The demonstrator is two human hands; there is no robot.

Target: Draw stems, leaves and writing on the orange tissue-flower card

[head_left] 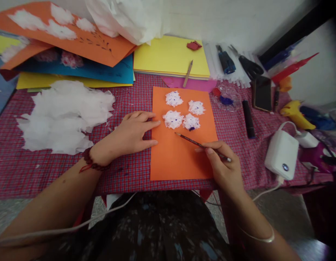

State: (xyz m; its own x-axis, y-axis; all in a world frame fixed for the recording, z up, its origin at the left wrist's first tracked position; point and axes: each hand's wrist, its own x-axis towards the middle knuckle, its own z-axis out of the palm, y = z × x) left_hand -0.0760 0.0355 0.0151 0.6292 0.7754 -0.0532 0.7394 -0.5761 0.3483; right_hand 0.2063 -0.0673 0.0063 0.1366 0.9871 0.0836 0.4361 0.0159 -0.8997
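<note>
An orange sheet of paper (pixel 181 159) lies before me on the checked cloth. Several white tissue-paper flowers (pixel 173 119) with dark blue specks sit on its upper half. My right hand (pixel 223 165) grips a dark pencil (pixel 193 141), whose tip is at the sheet just below the flowers. My left hand (pixel 136 132) lies flat with fingers spread, the fingertips on the sheet's left edge. Left of that hand is a pile of white tissue pieces (pixel 64 116).
Behind are yellow paper (pixel 168 54), a wooden stick (pixel 187 74) and finished orange artwork (pixel 102 47). To the right lie a black marker (pixel 248 119), a clear dish (pixel 234 103), a phone (pixel 262 93), scissors (pixel 249 65), a stapler (pixel 225 60) and a white power bank (pixel 282 154) with a cable.
</note>
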